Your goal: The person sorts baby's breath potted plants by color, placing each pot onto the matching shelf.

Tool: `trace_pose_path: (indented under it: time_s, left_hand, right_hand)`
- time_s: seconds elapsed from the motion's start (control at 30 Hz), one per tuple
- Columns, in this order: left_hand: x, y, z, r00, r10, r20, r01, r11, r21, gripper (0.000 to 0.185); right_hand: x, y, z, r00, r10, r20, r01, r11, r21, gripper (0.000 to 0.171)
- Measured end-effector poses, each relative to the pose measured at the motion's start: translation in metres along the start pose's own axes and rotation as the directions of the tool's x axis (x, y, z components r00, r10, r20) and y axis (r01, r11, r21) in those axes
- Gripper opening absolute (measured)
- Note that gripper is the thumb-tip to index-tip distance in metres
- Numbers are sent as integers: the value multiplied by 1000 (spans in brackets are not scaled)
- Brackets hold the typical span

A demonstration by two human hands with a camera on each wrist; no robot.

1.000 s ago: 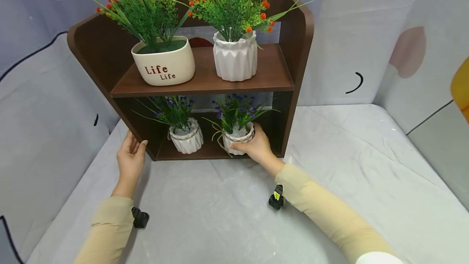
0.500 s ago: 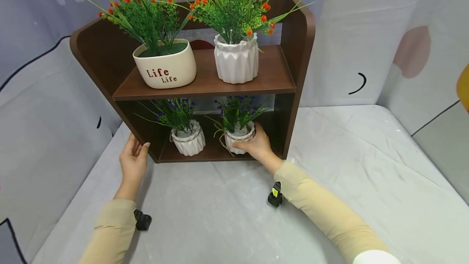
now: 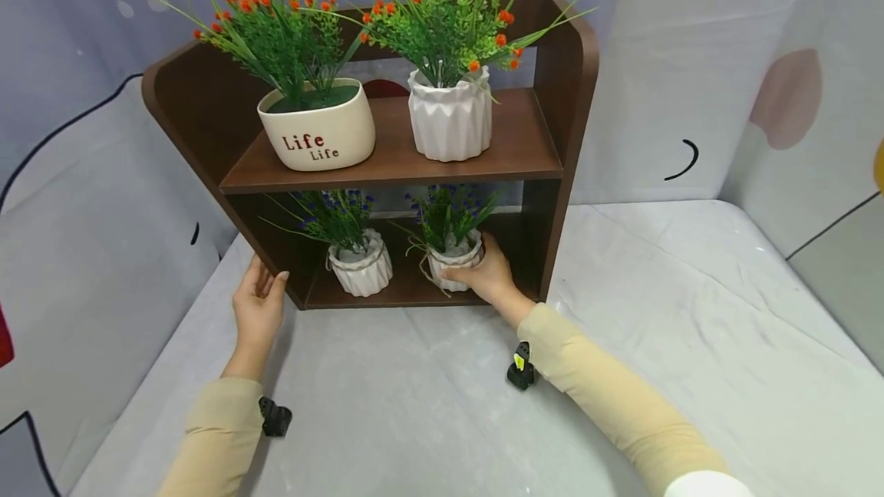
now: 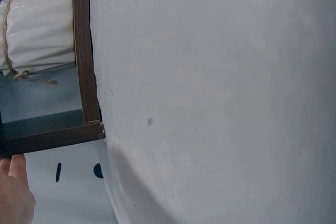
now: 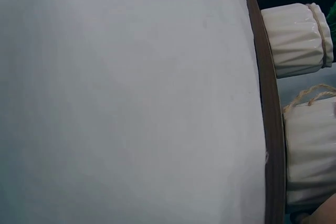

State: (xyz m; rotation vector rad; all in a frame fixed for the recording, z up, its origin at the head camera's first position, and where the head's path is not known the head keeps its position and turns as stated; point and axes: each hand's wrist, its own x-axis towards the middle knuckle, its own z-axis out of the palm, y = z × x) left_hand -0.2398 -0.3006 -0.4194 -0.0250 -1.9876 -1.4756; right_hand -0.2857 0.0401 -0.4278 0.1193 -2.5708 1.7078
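Note:
In the head view, my right hand [image 3: 489, 274] grips a white pleated flowerpot [image 3: 452, 263] on the lower right of a brown wooden shelf [image 3: 394, 181]. Its thumb lies across the pot's front, with the other fingers around the right side. Blue-purple artificial flowers and twine show on this pot. My left hand [image 3: 258, 305] touches the outside of the shelf's left panel near the bottom; in the left wrist view its straight fingertips [image 4: 18, 166] meet the panel. A matching white pot [image 3: 362, 267] with purple flowers stands lower left on the shelf.
On the upper board stand a cream oval "Life" pot [image 3: 321, 133] and a larger white pleated pot [image 3: 450, 117], both with orange-flowered plants. The shelf stands on a white-covered table [image 3: 400, 397], before a patterned cloth backdrop [image 3: 656, 83].
The whole scene has shifted slightly right and down in the head view. The right hand keeps its grip on the pot, and the left hand stays at the panel.

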Motion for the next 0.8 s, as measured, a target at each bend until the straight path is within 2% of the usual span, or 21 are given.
trace_pose_path:
  time_s: [0.07,0.17,0.23,0.37,0.6,0.7,0.8]
  left_hand:
    - [-2,9,0,1000,6,1,-6,1000,10,52]
    - [-2,14,0,1000,8,0,-8,1000,7,51]
    - [-1,13,0,1000,10,1,-10,1000,10,51]
    - [4,1,1,1000,-9,-8,9,1000,8,52]
    - [2,4,-1,995,-62,-79,64,998,23,41]
    - [-4,7,-4,990,-86,-115,94,993,70,34]
    - [-12,16,-7,983,-107,-146,133,975,178,31]
  right_hand:
    - [1,-1,0,1000,10,10,-10,1000,2,105]
    - [2,-3,0,1000,16,25,-16,1000,10,105]
    - [2,-4,1,999,13,31,-13,1000,10,106]
    - [3,-5,0,999,4,47,-4,1000,-3,107]
    - [-2,-5,-2,998,-17,64,19,1000,-25,104]
    - [-8,-6,-5,997,-36,72,40,998,-45,101]
    - [-15,-7,-9,996,-50,77,57,995,-86,99]
